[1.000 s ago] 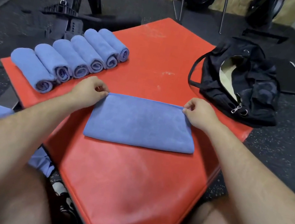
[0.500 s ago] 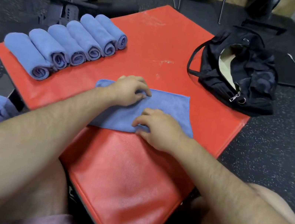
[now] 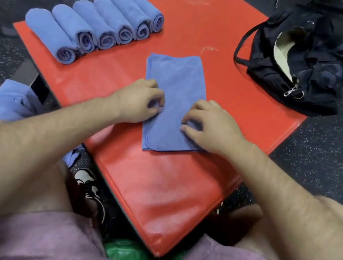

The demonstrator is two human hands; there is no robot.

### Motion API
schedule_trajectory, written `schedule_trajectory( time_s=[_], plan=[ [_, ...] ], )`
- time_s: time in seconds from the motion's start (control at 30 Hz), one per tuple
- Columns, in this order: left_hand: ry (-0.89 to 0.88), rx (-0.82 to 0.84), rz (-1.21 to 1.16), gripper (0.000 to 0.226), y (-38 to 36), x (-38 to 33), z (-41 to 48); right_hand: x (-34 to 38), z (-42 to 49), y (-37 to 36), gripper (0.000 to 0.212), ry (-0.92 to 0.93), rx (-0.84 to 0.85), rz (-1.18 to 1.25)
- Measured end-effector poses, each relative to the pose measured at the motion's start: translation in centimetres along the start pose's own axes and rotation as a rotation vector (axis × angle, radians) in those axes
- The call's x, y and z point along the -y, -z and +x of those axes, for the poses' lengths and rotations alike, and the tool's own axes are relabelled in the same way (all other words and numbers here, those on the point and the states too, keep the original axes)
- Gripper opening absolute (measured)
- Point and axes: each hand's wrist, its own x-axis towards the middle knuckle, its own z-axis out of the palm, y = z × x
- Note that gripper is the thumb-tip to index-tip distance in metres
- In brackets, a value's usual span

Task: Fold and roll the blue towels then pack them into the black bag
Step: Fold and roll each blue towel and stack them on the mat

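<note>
A folded blue towel [image 3: 174,98] lay as a long narrow strip on the red padded counter [image 3: 205,33], its length running away from the person. The left hand [image 3: 136,103] rested on the strip's left edge, its fingers [image 3: 156,101] curled and pinching a bit of cloth. The right hand [image 3: 208,127] pressed on the near right part, fingers [image 3: 188,129] bent and gripping a small fold of the same towel. Six rolled blue towels [image 3: 97,26] sat side by side in a slanted row at the counter's far left. The black bag [image 3: 302,61] lay at the far right corner, well apart from the strip, its zipper open. More blue cloth [image 3: 5,102] lay on the floor at the left.
</note>
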Motion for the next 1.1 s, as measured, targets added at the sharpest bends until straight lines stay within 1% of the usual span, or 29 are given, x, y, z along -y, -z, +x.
schedule_trajectory(
  time_s=[0.07, 0.13, 0.17, 0.2, 0.23, 0.3, 0.37, 0.47, 0.53, 0.63, 0.73, 0.8, 0.9, 1.0, 1.1],
  plan=[
    [0.016, -0.011, 0.01, 0.015, -0.4, 0.2, -1.1, -0.2, -0.8, -0.2, 0.024, -0.022, 0.071, 0.027],
    [0.079, -0.053, 0.046, 0.022, -0.3, 0.1, -2.2, -1.2, -1.6, -0.1, 0.028, -0.071, 0.079, 0.078],
    [0.093, -0.072, 0.057, 0.027, -0.2, -0.4, -2.9, -1.6, -2.0, 0.1, 0.026, -0.096, 0.075, 0.105],
    [0.068, -0.075, 0.042, 0.028, -0.2, -1.2, -3.6, -1.9, -2.5, 0.2, 0.024, -0.12, 0.068, 0.139],
    [0.003, -0.055, -0.01, 0.028, -0.3, -2.4, -4.4, -2.0, -3.1, 0.3, 0.023, -0.136, 0.061, 0.178],
    [-0.138, 0.058, -0.126, 0.035, -0.8, -4.7, -5.8, -1.2, -4.1, 0.1, 0.024, -0.149, 0.053, 0.244],
    [-0.166, 0.148, -0.11, 0.042, -1.1, -5.5, -6.8, 0.0, -4.9, -0.2, 0.026, -0.123, 0.066, 0.284],
    [-0.116, 0.141, -0.031, 0.035, -0.4, -4.2, -7.5, 0.7, -5.7, -0.2, 0.032, -0.032, 0.133, 0.31],
    [-0.094, 0.143, -0.008, 0.038, 0.3, -3.3, -7.7, 0.3, -6.0, 0.1, 0.035, 0.033, 0.174, 0.262],
    [-0.129, 0.162, -0.059, 0.042, 0.8, -2.4, -8.3, 0.0, -5.9, 0.3, 0.035, 0.116, 0.197, 0.2],
    [-0.175, 0.176, -0.123, 0.045, 1.3, -1.4, -8.8, 0.0, -5.8, 0.1, 0.031, 0.17, 0.173, 0.144],
    [-0.146, 0.169, -0.185, 0.053, 1.4, -0.8, -9.2, -0.1, -5.9, 0.0, 0.029, 0.182, 0.156, 0.105],
    [-0.093, 0.169, -0.264, 0.061, 1.0, -0.6, -9.9, -0.2, -5.9, 0.1, 0.033, 0.177, 0.192, 0.113],
    [-0.083, 0.155, -0.296, 0.052, 0.8, -0.5, -9.9, -0.7, -5.6, 0.3, 0.035, 0.173, 0.214, 0.162],
    [-0.084, 0.107, -0.264, 0.041, 0.9, -0.7, -9.8, -0.7, -5.3, 0.3, 0.027, 0.189, 0.211, 0.162]
  ],
)
